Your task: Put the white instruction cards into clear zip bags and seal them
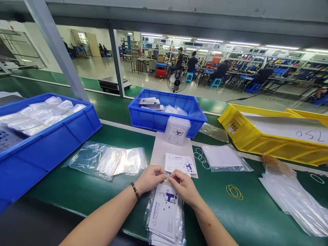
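Note:
My left hand (pixel 150 178) and my right hand (pixel 185 187) meet over the top edge of a clear plastic bag (pixel 165 213) that holds a white printed leaflet. Both hands pinch the bag's upper rim, fingers closed on it. The bag lies on a stack of similar bagged leaflets at the near edge of the green table. Just beyond my hands lies a small pile of loose leaflets (pixel 180 164) on a white sheet. A dark bead bracelet sits on my left wrist.
A blue bin (pixel 64 133) of packed bags stands left, another blue bin (pixel 153 119) ahead, with a stack of leaflets (pixel 176 131) leaning on it. Yellow bins (pixel 256 140) are at right. Empty clear bags (pixel 110 160) and rubber bands (pixel 233 191) lie around. People work at distant benches.

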A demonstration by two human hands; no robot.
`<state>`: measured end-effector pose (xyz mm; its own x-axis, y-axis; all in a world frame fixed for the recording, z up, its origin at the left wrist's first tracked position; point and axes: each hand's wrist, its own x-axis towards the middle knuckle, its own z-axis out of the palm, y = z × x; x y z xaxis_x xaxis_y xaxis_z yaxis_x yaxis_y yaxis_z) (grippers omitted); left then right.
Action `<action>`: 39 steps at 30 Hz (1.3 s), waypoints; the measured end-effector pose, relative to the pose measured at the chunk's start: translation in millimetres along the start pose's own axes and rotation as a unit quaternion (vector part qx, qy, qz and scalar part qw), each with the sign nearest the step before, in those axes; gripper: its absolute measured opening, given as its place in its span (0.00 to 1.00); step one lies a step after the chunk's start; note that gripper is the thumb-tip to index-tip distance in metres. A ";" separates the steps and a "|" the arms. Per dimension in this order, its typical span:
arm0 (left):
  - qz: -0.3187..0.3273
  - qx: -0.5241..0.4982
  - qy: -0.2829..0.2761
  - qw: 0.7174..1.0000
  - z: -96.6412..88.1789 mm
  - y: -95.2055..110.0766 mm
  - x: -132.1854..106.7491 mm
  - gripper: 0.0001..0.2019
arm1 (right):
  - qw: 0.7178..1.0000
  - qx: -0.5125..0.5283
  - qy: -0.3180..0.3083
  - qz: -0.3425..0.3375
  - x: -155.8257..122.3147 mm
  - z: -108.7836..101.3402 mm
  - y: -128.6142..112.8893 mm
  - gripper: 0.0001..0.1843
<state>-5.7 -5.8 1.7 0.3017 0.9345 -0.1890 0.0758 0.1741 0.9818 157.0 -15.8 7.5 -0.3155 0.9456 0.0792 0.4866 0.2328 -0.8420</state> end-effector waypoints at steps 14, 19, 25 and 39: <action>0.020 0.013 0.007 1.000 2.5 -6.8 4.2 0.05 | 0.999 0.032 0.004 0.015 4.4 2.1 1.1 0.10; 0.019 0.036 0.002 0.999 4.1 -7.1 3.8 0.03 | 0.999 0.029 0.008 0.018 5.3 5.6 2.7 0.11; 0.050 0.202 -0.016 0.978 -8.4 13.0 -7.2 0.08 | 0.999 -0.031 -0.010 -0.009 4.0 0.1 3.7 0.09; -0.107 0.513 0.135 0.841 -96.0 6.8 5.6 0.07 | 0.982 -0.081 0.135 -0.108 3.8 0.7 26.1 0.14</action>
<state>-94.7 30.5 9.1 -0.0401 0.9766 -0.2113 0.9231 0.1171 0.3662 167.9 -6.3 -14.5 -0.2078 0.8911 0.4034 0.5620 0.4463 -0.6964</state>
